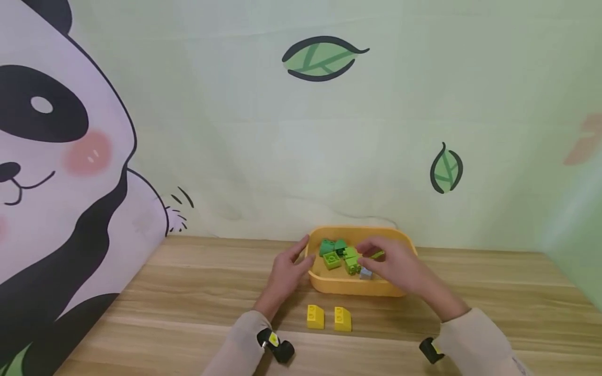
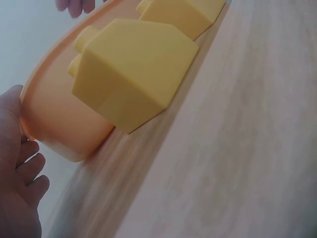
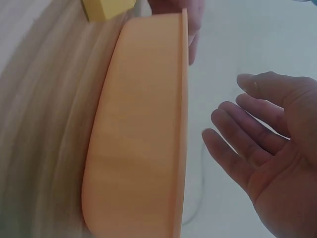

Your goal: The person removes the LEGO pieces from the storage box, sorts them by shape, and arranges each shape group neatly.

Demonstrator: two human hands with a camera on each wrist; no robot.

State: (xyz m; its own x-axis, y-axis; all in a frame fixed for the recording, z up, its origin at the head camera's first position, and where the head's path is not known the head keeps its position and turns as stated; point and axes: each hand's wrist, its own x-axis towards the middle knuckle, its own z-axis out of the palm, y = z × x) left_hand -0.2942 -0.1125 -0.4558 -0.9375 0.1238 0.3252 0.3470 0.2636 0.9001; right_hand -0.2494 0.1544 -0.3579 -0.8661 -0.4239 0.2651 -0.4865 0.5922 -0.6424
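Note:
An orange plastic bin (image 1: 357,286) stands on the wooden table, with green toy bricks (image 1: 331,260) and a grey-blue brick (image 1: 366,273) inside. My left hand (image 1: 288,269) holds the bin's left end, thumb at the rim and fingers along the outside. Over the right half of the bin hovers my right hand (image 1: 392,262), its fingers loosely bent. In the right wrist view nothing shows between the right thumb (image 3: 270,85) and fingers. Two yellow slope bricks, one on the left (image 1: 315,317) and one on the right (image 1: 343,319), sit side by side in front of the bin.
Behind the table hangs a pale green backdrop (image 1: 235,130) with a large printed panda (image 1: 108,156) and leaves. The bin stands near the table's back edge. Wood surface (image 1: 197,282) extends to both sides of it.

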